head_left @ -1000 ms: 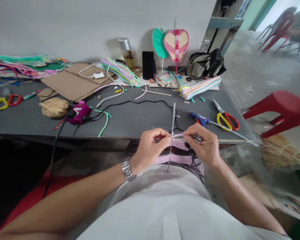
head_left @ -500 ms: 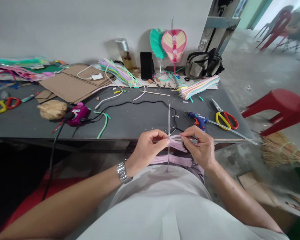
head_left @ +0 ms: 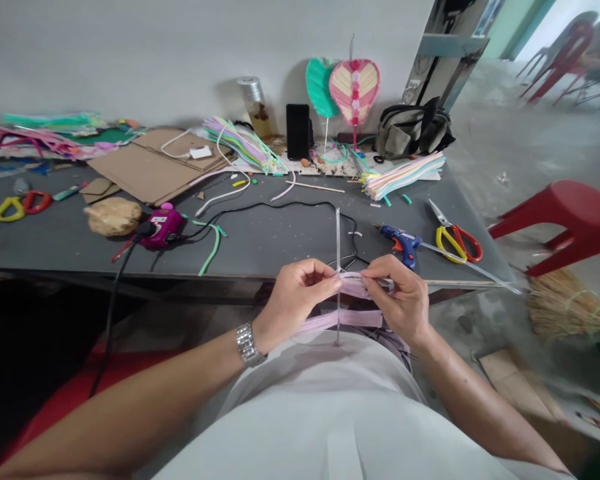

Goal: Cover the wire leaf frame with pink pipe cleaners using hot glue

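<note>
Over my lap, at the table's front edge, a thin pale rod (head_left: 338, 237) stands out with rows of lilac pipe cleaners (head_left: 355, 288) crossing it. A lower lilac row (head_left: 361, 319) lies nearer my shirt. My left hand (head_left: 300, 293), a watch on its wrist, is closed with thumb and forefinger pinching the pipe cleaners right beside the rod. A short way to the right, my right hand (head_left: 403, 297) is closed too, its fingertips pinching the upper lilac row. My fingers partly hide both ends of that row.
On the grey table (head_left: 280, 233) are a blue glue gun (head_left: 403, 241), scissors (head_left: 453, 233), a purple plug adapter (head_left: 164, 227), a stone-like lump (head_left: 113, 217) and cardboard (head_left: 155, 167). Behind stand a phone (head_left: 299, 132) and two heart-shaped fans (head_left: 355, 93). A red stool (head_left: 575, 213) is at right.
The lilac strand between my hands has come down against the row below it, closing the gap. My right fingers have shifted slightly. The whole view has drifted a little.
</note>
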A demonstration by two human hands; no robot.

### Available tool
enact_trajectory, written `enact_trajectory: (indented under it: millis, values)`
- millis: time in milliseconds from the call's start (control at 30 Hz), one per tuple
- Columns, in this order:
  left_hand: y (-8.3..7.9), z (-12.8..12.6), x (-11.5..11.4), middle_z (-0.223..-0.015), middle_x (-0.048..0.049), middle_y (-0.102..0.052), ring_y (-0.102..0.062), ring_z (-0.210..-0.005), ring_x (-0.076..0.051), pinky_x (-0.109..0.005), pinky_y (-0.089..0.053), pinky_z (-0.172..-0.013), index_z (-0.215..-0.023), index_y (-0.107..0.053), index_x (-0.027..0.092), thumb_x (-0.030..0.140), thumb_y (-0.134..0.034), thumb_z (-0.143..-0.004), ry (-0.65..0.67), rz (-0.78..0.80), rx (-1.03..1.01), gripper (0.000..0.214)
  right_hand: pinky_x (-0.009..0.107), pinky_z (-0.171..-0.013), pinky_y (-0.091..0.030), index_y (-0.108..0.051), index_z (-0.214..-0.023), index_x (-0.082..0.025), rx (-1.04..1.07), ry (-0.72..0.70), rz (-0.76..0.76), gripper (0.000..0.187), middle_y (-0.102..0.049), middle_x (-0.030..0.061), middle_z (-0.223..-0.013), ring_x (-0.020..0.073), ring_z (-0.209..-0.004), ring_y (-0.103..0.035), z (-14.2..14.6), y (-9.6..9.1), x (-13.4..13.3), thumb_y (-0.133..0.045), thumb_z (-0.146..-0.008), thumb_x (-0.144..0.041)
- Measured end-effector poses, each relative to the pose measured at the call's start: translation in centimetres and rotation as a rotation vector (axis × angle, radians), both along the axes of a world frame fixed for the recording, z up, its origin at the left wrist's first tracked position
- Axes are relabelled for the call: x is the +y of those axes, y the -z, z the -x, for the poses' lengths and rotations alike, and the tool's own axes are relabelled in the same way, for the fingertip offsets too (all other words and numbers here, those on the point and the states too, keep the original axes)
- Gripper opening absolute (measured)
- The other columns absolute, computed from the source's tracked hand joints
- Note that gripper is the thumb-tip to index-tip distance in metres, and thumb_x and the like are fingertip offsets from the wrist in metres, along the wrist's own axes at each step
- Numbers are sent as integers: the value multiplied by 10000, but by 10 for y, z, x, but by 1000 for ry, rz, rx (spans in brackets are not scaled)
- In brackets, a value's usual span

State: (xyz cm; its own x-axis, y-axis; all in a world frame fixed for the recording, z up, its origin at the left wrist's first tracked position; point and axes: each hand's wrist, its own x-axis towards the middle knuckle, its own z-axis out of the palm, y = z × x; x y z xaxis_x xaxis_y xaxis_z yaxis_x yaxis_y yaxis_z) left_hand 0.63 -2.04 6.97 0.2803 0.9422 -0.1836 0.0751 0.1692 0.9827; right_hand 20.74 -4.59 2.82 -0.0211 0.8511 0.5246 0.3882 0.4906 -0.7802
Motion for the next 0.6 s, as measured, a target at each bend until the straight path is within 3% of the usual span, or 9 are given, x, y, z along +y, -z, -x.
enact_trajectory:
  millis: [367,600]
  values:
    - [1,-1,-2,-670,13,-574,-454,-625,-92,-233,-356,-588,-717,-663,151,294,-746,-731,-45,-26,-25,166,325,-727,-518,-728,-991,-242,4,-63,17,110,-690,30,-868,180,-816,-650,0,2,1,-634,-966,-189]
    - [-1,2,-1,-648,7,-586,-462,-613,-98,-235,-353,-571,-700,-681,152,299,-746,-737,-57,-35,-7,165,308,-724,-549,-741,-993,-232,95,-44,160,115,-717,36,-880,178,-800,-678,-5,6,0,-646,-974,-293]
